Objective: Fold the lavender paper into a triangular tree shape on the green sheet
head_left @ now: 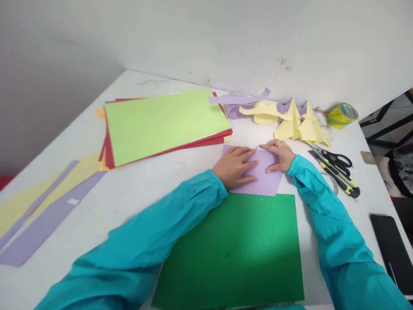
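Observation:
A lilac sheet of paper (263, 174) lies on the white table (145, 189), just beyond a dark green sheet (235, 249). My left hand (234, 165) rests flat on the lilac paper's left part, fingers stretched out towards the middle. My right hand (279, 155) presses on its upper right part, fingers bent with the tips on a fold near the top edge. Both arms wear teal sleeves.
A stack of light green, red and yellow sheets (161, 125) lies at the back left. Lilac and yellow strips (48, 206) lie at the left. Folded yellow shapes (300, 122), paper scraps, a tape roll (342, 115), scissors (338, 160), a utility knife (338, 176) and a black phone (392, 249) are at the right.

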`<state>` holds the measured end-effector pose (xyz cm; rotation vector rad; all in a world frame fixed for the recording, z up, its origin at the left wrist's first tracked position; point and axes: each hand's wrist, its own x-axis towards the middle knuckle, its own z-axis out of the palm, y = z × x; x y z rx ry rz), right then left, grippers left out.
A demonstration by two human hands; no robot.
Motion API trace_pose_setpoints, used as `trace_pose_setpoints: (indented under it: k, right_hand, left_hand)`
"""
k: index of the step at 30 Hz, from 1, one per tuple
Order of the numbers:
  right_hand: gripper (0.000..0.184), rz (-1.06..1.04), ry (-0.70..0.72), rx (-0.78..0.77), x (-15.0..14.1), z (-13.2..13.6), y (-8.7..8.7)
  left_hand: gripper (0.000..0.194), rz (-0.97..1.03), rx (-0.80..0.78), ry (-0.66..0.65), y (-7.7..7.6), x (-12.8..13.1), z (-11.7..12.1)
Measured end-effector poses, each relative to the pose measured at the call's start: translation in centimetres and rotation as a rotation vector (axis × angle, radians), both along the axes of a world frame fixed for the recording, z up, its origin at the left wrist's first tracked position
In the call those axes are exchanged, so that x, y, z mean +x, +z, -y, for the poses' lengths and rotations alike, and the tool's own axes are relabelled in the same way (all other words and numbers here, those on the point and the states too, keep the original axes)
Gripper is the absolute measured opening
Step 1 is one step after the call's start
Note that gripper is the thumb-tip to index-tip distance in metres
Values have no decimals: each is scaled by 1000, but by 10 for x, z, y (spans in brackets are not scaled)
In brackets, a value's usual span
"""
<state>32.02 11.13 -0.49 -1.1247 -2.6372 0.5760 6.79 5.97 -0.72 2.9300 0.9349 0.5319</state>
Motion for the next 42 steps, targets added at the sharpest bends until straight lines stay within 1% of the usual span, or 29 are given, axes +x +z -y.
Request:
trace_pose_setpoints:
  k: [6, 10, 17, 21, 26, 29, 36, 42]
  right_hand:
    - [116, 45, -49, 35, -7, 5, 4]
    - [118, 76, -134, 50, -13, 5, 1]
    - [97, 49, -197, 75, -15, 0, -7]
    - [81, 45, -216, 77, -19, 0, -4]
    - [62, 120, -314, 84, -32, 1, 3]
    - [59, 166, -349, 93, -37, 1, 5]
    - [52, 227, -367, 128, -42, 3, 8]
    - [49, 326, -447, 149, -53, 6, 14]
  left_hand:
    - [53, 9, 4, -11, 0, 0, 0]
    - [53, 13, 5, -13, 0, 0, 0]
    - [52, 5, 24, -11, 0, 1, 0]
    - [52, 1, 31, -16, 0, 1, 0]
    - [53, 2, 29, -21, -1, 2, -1]
    - [53, 0, 23, -18, -2, 2, -1]
    - [53, 12, 20, -18, -3, 2, -1]
    - [52, 14, 23, -13, -2, 1, -1]
